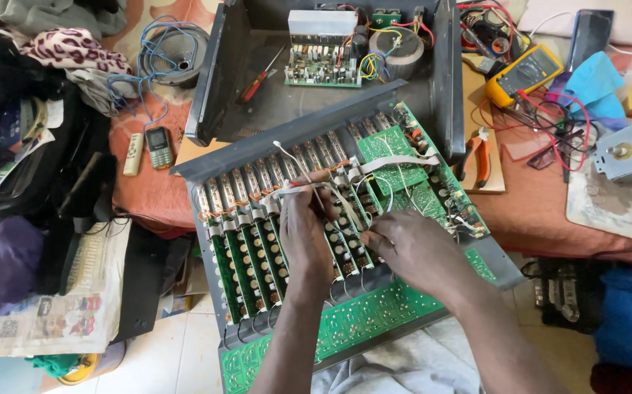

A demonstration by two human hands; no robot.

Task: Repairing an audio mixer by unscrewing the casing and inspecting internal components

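An opened audio mixer chassis (pixel 257 149) lies tilted across my lap, showing a row of green circuit strips (pixel 246 266) and a larger green board (pixel 396 157). My left hand (pixel 305 233) rests over the middle strips, fingers pinched on the grey ribbon cable (pixel 396 160) and thin wires near the top. My right hand (pixel 411 244) presses on the strips just to the right, fingertips touching the board. Which single part each finger grips is hidden.
An open amplifier case (pixel 221 80) with a board, a toroidal transformer (pixel 396 51) and a red screwdriver (pixel 257 80) sits behind. A yellow multimeter (pixel 524 73), orange pliers (pixel 480 157), a small phone (pixel 157 146), newspaper (pixel 60 314) and bags at left surround the work.
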